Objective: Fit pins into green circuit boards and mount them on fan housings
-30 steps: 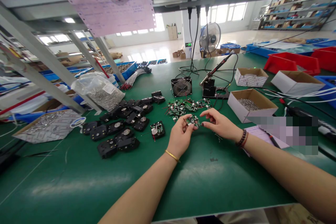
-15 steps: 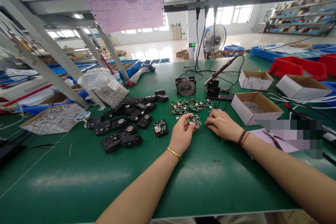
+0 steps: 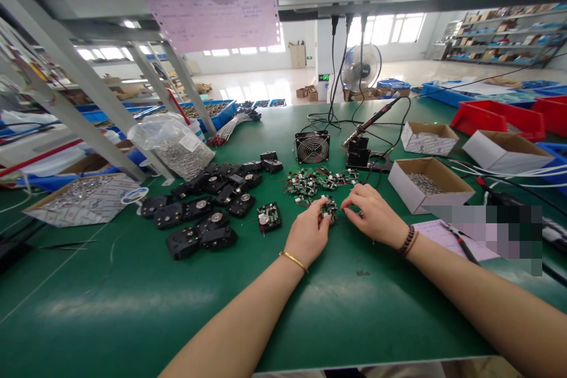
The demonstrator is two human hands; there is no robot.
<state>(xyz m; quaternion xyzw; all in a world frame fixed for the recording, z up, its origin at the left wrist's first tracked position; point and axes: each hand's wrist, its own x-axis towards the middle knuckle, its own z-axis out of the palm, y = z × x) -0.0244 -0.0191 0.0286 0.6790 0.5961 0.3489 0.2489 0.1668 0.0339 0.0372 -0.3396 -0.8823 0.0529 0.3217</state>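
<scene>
Our left hand (image 3: 308, 241) pinches a small green circuit board (image 3: 328, 209) between closed fingertips, its spiky soldered parts poking out. Our right hand (image 3: 374, 215) curves in just beside it, fingers half-bent; we cannot tell whether they touch the board. Both hover over a smooth green mat (image 3: 110, 301). At twelve o'clock lies a tangled heap of similar boards (image 3: 315, 180); at ten o'clock, chunky black plastic housings (image 3: 190, 209); at two o'clock, a cardboard box (image 3: 401, 189) of shiny metal parts (image 3: 424, 183).
</scene>
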